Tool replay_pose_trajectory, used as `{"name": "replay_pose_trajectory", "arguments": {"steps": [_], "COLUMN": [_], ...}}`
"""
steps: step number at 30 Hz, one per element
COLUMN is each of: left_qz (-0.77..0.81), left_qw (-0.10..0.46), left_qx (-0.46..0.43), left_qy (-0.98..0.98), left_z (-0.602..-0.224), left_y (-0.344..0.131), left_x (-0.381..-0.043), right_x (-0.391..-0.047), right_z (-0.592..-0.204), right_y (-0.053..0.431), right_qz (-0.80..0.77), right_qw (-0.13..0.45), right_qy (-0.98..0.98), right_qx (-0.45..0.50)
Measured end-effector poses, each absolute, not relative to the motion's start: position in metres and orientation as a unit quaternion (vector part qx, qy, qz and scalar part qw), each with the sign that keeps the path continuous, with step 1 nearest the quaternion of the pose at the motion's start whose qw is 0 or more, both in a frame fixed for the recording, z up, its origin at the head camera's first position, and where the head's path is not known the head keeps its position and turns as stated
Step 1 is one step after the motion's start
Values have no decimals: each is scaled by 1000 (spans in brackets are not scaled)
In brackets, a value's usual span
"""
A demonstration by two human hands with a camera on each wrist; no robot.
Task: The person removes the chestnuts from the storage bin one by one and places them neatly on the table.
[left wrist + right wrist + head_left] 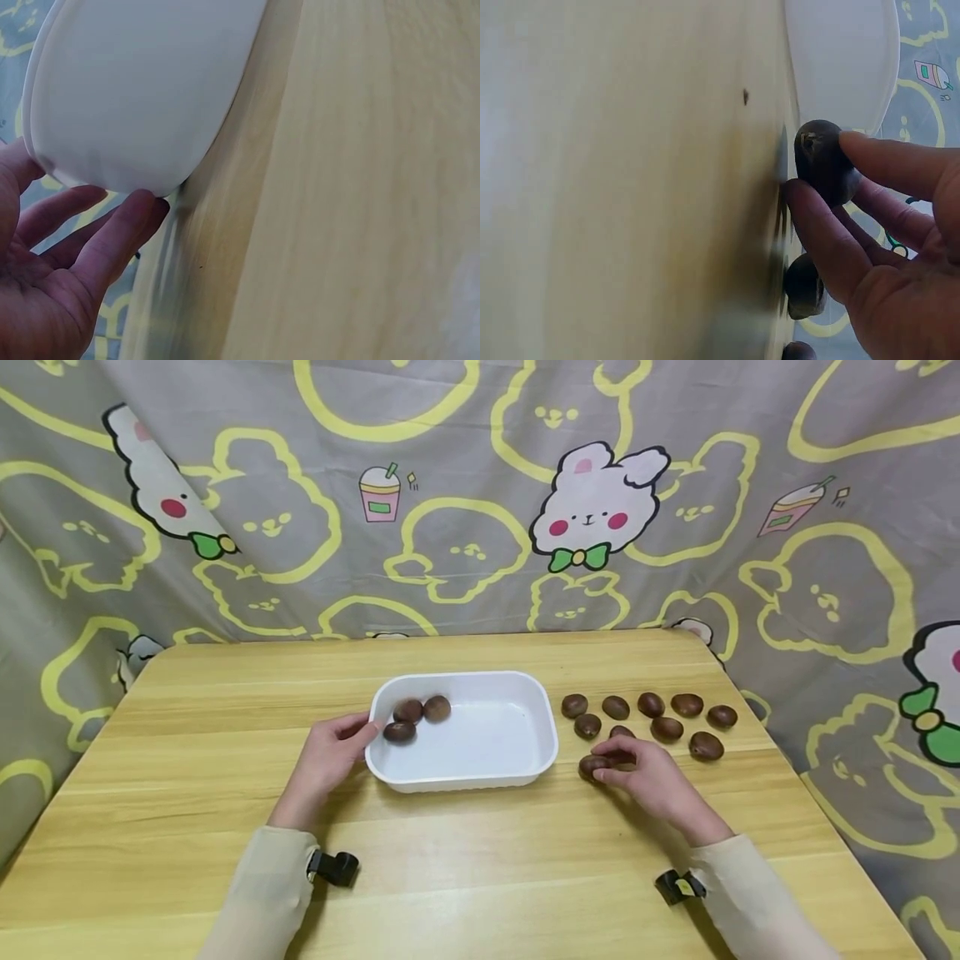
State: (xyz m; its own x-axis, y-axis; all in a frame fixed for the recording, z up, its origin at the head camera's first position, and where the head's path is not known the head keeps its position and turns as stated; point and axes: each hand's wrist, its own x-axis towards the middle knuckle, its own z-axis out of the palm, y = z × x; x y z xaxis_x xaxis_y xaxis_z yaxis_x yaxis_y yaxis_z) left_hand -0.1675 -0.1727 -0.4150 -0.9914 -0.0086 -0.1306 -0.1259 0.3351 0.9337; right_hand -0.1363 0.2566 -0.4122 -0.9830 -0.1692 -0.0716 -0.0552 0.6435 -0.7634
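A white plastic tray (pixel 480 781) stands mid-table with three brown chestnuts (pixel 400 732) gathered at its left end. At that end my left hand (pixel 333 760) grips the tray, thumb at the rim and fingers against the outer wall (pixel 135 97). To the right of the tray, my right hand (pixel 645 775) pinches a chestnut (pixel 825 161) between thumb and fingers, low over the tabletop. Another chestnut (pixel 621 732) lies just behind that hand, partly covered by it. Several more chestnuts (pixel 667 729) are scattered on the table beyond.
The wooden table (pixel 480 877) carries everything, its right edge passing outside the loose chestnuts. Behind it hangs a grey curtain (pixel 465 460) with yellow cartoon outlines. A black strap-on camera sits at each wrist, over pale sleeves (pixel 262 885).
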Motion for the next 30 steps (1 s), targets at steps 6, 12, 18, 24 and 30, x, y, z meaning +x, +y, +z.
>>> {"name": "replay_pose_trajectory", "arguments": {"steps": [6, 12, 18, 24, 30], "left_qz": [577, 574, 579, 579, 582], "left_qw": [57, 57, 59, 63, 64], "left_qx": [-41, -46, -50, -54, -47], "left_qy": [813, 816, 811, 811, 809], "left_z": [-415, -415, -415, -416, -416], "left_y": [-173, -173, -174, -175, -175], "left_x": [-169, -169, -168, -168, -169], "right_x": [-137, -137, -137, -137, -143], "right_z": [-410, -409, -408, -402, -388], "right_y": [256, 256, 258, 261, 258], "right_qz": [-392, -381, -365, -358, -349], "right_qw": [72, 72, 62, 18, 3], "right_qy": [915, 919, 925, 926, 925], "right_qx": [-66, -69, -89, -123, -148]}}
